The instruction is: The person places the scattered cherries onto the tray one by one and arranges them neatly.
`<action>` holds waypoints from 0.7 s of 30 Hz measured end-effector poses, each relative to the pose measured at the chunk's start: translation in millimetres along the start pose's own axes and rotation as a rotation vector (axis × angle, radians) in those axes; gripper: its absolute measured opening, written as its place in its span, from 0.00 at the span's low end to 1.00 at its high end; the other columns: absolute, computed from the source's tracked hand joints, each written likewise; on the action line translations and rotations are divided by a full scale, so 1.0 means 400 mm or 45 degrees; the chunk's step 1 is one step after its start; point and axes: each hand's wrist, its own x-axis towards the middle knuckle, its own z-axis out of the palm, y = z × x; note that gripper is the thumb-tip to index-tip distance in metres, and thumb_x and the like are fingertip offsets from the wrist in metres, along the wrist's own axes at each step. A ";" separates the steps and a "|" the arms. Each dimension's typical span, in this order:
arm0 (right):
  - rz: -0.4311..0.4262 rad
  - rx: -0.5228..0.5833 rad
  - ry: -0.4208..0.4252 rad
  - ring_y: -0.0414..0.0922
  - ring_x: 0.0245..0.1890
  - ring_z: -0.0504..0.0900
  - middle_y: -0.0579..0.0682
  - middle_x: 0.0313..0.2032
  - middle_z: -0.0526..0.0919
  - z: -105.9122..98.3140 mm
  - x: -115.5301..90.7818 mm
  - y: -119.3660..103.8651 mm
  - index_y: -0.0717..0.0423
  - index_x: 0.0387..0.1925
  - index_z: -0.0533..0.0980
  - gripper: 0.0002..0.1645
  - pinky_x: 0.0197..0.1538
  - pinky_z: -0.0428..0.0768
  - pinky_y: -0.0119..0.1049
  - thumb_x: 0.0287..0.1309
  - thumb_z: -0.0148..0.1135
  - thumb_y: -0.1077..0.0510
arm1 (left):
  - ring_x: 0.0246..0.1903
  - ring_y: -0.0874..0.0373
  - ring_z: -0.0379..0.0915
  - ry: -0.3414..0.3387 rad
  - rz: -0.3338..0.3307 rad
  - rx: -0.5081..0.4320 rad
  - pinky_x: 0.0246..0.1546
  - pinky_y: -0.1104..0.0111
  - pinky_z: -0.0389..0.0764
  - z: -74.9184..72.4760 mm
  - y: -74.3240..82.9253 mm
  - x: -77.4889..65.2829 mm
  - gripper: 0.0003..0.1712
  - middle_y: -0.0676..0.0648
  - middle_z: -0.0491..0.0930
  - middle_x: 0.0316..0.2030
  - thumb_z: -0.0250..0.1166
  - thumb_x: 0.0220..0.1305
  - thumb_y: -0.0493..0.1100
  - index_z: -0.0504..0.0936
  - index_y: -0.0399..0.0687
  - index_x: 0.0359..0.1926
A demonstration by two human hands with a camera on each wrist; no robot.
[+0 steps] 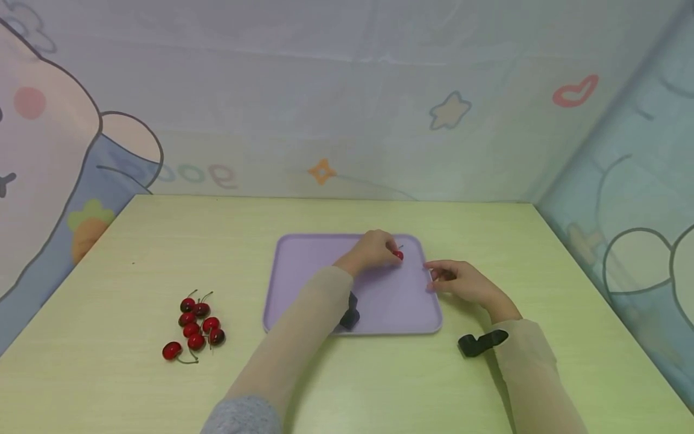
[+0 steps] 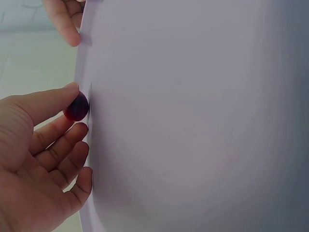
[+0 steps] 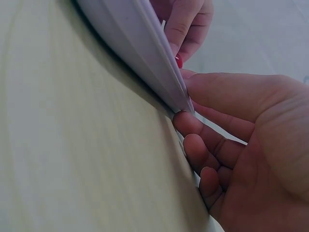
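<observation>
A red cherry (image 1: pixel 399 255) with a thin stem is pinched by my left hand (image 1: pixel 374 248) over the right part of the light purple tray (image 1: pixel 398 310). In the left wrist view the thumb and index finger hold the cherry (image 2: pixel 76 108), close to the tray surface. My right hand (image 1: pixel 467 283) is at the tray's right rim. Seen from the right wrist, its thumb lies against the upper edge of the tray (image 3: pixel 140 46) and its curled fingers are at the outer side, gripping the rim.
Several dark red cherries (image 1: pixel 191 330) with stems lie in a loose group on the pale wooden table (image 1: pixel 108 289), left of the tray. A printed cloth (image 1: pixel 379 132) stands behind the table. Black wrist devices (image 1: pixel 481 342) are strapped over the sleeves.
</observation>
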 end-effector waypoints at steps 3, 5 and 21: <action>-0.005 0.013 0.002 0.47 0.42 0.72 0.53 0.42 0.78 0.000 0.000 0.002 0.59 0.61 0.72 0.32 0.41 0.72 0.33 0.56 0.68 0.54 | 0.31 0.59 0.71 -0.003 -0.008 -0.014 0.33 0.73 0.70 0.000 -0.001 0.000 0.14 0.46 0.81 0.35 0.72 0.54 0.42 0.83 0.39 0.40; -0.014 0.020 0.004 0.47 0.42 0.73 0.53 0.42 0.79 0.000 0.001 0.004 0.59 0.61 0.72 0.32 0.42 0.73 0.33 0.56 0.68 0.54 | 0.31 0.59 0.71 -0.003 -0.012 -0.023 0.32 0.73 0.70 0.000 -0.003 0.000 0.14 0.46 0.81 0.35 0.72 0.54 0.42 0.83 0.39 0.40; -0.006 0.026 -0.004 0.46 0.43 0.73 0.53 0.43 0.79 0.002 0.010 0.003 0.59 0.62 0.72 0.33 0.43 0.72 0.33 0.56 0.68 0.53 | 0.36 0.57 0.75 -0.022 -0.009 -0.060 0.39 0.70 0.75 -0.013 -0.014 0.003 0.17 0.43 0.82 0.43 0.73 0.53 0.42 0.83 0.38 0.43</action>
